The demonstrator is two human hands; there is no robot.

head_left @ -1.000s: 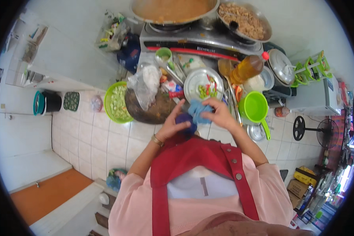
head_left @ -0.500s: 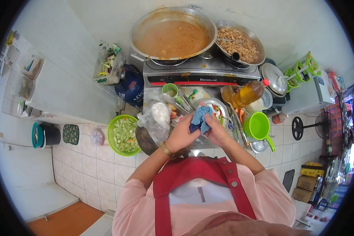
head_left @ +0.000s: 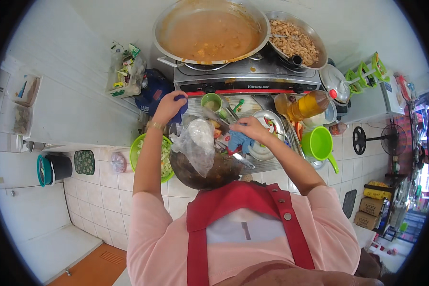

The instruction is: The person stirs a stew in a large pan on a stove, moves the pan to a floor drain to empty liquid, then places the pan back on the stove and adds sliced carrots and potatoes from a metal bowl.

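Note:
My left hand [head_left: 168, 106] is raised at the front left corner of the stove, its fingers curled round a dark blue cloth [head_left: 180, 114] that hangs beneath them. My right hand [head_left: 250, 128] is over the crowded counter with a crumpled light blue cloth [head_left: 240, 142] under its bent fingers; its palm side is hidden. Between my hands are a clear plastic bag [head_left: 198, 143] with something white in it and a green cup [head_left: 211, 102]. Just right of the light blue cloth lies a metal plate [head_left: 262, 151] with bits of red and green on it.
A wide pan of orange-brown sauce [head_left: 209, 35] and a pan of browned meat pieces [head_left: 295, 43] stand on the stove [head_left: 245, 78]. To the right are an oil bottle [head_left: 310, 106] and a green dipper [head_left: 318, 144]. A green basin of chopped vegetables [head_left: 139, 152] is at left, beside a dark round pot [head_left: 195, 177].
My hands have moved apart from the shared bundle. The left has gone up and left with the dark blue cloth; the right has lowered slightly with the light blue one. The view has shifted slightly.

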